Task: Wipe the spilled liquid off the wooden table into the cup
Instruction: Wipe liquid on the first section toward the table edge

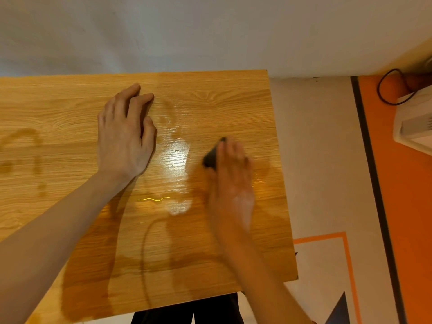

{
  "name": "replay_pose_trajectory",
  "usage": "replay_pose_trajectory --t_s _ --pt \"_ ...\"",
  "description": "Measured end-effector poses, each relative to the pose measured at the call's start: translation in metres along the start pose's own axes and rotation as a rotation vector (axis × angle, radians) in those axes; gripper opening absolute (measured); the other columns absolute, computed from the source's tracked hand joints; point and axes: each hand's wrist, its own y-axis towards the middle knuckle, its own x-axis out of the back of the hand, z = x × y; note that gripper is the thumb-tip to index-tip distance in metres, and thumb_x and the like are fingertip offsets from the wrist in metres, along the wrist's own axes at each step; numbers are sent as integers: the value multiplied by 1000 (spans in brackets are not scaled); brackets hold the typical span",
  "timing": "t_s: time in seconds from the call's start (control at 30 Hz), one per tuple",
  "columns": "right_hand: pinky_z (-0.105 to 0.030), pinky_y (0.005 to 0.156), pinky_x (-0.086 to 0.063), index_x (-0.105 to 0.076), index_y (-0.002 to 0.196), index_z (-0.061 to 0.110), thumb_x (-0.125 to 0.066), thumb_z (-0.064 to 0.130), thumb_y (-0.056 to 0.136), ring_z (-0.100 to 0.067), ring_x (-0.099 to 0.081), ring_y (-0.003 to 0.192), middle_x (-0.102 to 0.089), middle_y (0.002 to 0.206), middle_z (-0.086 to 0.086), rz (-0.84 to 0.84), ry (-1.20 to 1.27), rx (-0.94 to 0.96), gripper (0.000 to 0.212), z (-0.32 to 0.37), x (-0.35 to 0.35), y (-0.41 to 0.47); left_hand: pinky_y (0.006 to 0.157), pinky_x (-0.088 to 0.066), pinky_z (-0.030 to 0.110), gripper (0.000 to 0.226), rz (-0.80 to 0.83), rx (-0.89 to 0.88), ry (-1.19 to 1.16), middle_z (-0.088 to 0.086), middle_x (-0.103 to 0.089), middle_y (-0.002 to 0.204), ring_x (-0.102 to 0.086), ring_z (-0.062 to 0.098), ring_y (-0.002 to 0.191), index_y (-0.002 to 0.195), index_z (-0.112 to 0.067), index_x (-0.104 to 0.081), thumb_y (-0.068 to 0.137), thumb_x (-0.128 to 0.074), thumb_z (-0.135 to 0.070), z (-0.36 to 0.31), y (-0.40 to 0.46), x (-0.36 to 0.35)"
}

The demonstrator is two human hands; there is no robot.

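Observation:
A wooden table [233, 99] fills the left and middle of the view. Thin spilled liquid [175, 157] shines on it between my hands, and darker wet streaks run toward the near edge. My left hand [126, 134] lies flat on the wood, fingers together, palm down, holding nothing. My right hand [230, 181] is blurred and presses a small dark wiping tool [211, 156] onto the table near the right edge. No cup is in view.
The table's right edge [284, 183] drops to a pale floor with orange and dark markings. A white appliance [416, 122] with a black cable sits on the floor at the far right. A white wall runs behind the table. Dark trousers show below the near edge.

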Motion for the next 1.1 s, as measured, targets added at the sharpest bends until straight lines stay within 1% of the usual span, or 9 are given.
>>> replay_pose_trajectory --t_s 0.13,0.3,0.43,0.57,0.63,0.77,0.87,1.03,1.1 --pt "-44 119 -27 -31 149 9 -49 19 96 -24 -24 147 -30 157 -8 91 -21 157 58 -26 12 1 112 -30 48 41 17 -3 -22 9 -42 155 -39 31 141 142 -14 -51 103 -43 -20 1 -2 -2" --pt "-47 121 -14 -31 149 7 -38 21 103 -24 -15 149 -25 158 -8 -37 118 -256 49 -68 27 -1 117 -28 56 45 75 -4 -77 13 -41 156 -37 31 143 144 -10 -49 101 -45 -24 0 -16 12" --pt "-44 121 -20 -21 152 9 -20 31 106 -26 -16 149 -17 160 -9 4 33 -33 51 2 3 -29 116 -28 60 45 95 31 -135 11 -42 155 -36 29 145 144 -11 -51 101 -45 -24 -24 -82 28" --pt "-42 121 -20 -27 150 12 -53 17 97 -21 -19 148 -26 159 -6 96 -35 255 59 -22 13 -35 120 -22 59 48 123 108 -128 8 -36 160 -30 29 150 147 -11 -47 101 -44 -24 -35 -135 26" --pt "-46 120 -21 -31 149 12 -63 7 92 -23 -20 147 -29 157 -7 81 6 85 66 -64 30 -36 121 -21 59 48 116 136 -130 9 -35 161 -28 29 151 147 -9 -46 101 -45 -22 -36 -142 21" --pt "-48 121 -14 -32 149 6 -39 20 103 -23 -16 149 -27 157 -8 -60 133 -222 49 -86 42 -40 118 -25 58 47 62 159 -60 10 -38 159 -30 31 150 146 -9 -47 101 -44 -21 -41 -144 14" --pt "-46 121 -14 -23 151 5 -49 19 99 -28 -16 148 -23 159 -14 7 0 -13 60 -37 22 -56 117 -28 58 47 53 145 -17 11 -38 159 -31 31 149 146 -9 -46 101 -44 -21 -42 -143 13" --pt "-39 124 -2 -23 150 11 -76 7 80 -23 -19 148 -24 159 -7 196 86 349 87 7 11 -69 117 -28 56 46 42 136 10 9 -38 159 -31 30 150 146 -10 -46 102 -42 -22 -42 -146 12" --pt "-43 119 -19 -28 147 10 -79 12 74 -28 -32 141 -33 154 -10 218 -17 336 88 -30 27 -51 117 -28 56 46 35 134 7 9 -38 159 -31 30 150 146 -10 -46 101 -42 -22 -43 -145 13"
